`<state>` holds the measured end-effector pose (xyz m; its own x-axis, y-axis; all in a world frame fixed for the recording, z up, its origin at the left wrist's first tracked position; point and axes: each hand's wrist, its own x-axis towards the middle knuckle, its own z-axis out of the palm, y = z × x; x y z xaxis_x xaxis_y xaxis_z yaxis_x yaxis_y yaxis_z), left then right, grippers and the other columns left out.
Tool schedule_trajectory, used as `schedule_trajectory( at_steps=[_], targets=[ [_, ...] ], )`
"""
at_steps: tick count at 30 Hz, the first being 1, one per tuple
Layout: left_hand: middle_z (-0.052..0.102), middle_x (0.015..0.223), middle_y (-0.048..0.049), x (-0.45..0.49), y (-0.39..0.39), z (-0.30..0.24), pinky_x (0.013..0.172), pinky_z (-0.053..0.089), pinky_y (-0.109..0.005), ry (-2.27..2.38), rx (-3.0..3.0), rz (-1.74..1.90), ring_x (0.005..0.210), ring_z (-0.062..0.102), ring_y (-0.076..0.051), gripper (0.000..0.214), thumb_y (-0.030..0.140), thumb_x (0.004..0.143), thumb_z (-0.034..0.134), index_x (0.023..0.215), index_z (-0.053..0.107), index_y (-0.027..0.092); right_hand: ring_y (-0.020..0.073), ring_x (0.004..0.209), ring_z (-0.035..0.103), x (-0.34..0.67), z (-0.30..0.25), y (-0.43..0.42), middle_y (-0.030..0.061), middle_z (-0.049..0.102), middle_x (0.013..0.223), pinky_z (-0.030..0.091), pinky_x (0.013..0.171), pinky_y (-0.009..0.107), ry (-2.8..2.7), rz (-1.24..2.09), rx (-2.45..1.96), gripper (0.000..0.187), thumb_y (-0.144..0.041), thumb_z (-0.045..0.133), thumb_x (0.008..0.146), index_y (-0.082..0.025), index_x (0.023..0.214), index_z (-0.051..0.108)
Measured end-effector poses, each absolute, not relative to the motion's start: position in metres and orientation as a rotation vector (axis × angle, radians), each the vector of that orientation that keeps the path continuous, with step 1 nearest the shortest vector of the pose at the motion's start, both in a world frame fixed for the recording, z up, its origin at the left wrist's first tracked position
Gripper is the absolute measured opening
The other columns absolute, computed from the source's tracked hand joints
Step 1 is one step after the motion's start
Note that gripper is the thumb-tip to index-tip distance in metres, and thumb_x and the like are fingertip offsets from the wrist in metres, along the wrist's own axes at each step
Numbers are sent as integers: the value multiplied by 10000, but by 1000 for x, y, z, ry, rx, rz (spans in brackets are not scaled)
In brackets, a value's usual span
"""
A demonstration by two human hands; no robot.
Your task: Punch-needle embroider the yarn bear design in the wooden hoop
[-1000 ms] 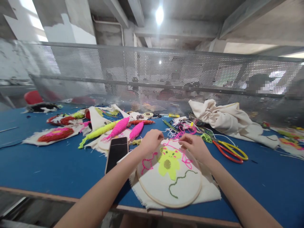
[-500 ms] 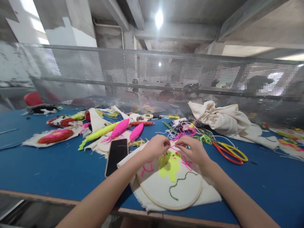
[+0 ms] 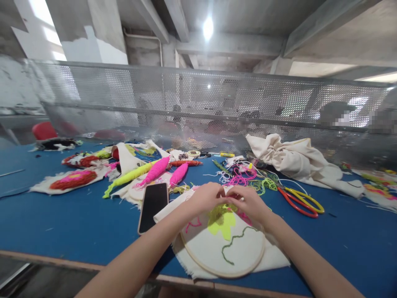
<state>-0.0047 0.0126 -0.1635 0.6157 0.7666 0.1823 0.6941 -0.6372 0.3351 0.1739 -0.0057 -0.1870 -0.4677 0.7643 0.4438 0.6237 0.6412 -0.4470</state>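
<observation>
left hand (image 3: 207, 198) and right hand (image 3: 250, 203) meet over the far part of the hooped cloth (image 3: 207, 250)
the cloth lies at the near edge of the blue table (image 3: 77, 223), within easy reach, and the wooden hoop (image 3: 223, 275) seems to keep it taut around a yellow-green figure (image 3: 221, 225) and a dark green line (image 3: 223, 250). both hands are curled, fingertips touching or nearly so, perhaps to reach 1 small spot; whether they pinch anything, i cannot tell. they hide the figure's top. a phone (image 3: 154, 207) lies just left of the cloth. beyond the hands sits a pink yarn tangle (image 3: 238, 178), whose loose strands could snag; scissors (image 3: 296, 205) rest well right. farther off: 2 pink yarn bundles (image 3: 157, 170), a crumpled fabric (image 3: 291, 157), a perforated screen (image 3: 198, 99).
</observation>
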Motion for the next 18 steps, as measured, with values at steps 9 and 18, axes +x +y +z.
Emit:
schedule_trajectory(
  at_steps=[9,18],
  targets=[
    [666,797,-46,-7,18,-169,592,387,-244,1199,2746,339,698,584,-177,177,125,731,548,801,700,184,140,665,590,172,-189,-5,18,675,742,417,621,246,-2243,277,-1041,74,-191,579,800,-193,757,639],
    [673,812,-31,-11,20,-170,589,385,-243,1185,2722,395,716,588,-174,204,114,714,537,790,706,201,144,693,607,174,-187,-5,21,684,768,436,617,242,-2115,384,-1028,114,-227,545,823,-203,795,653]
  ],
)
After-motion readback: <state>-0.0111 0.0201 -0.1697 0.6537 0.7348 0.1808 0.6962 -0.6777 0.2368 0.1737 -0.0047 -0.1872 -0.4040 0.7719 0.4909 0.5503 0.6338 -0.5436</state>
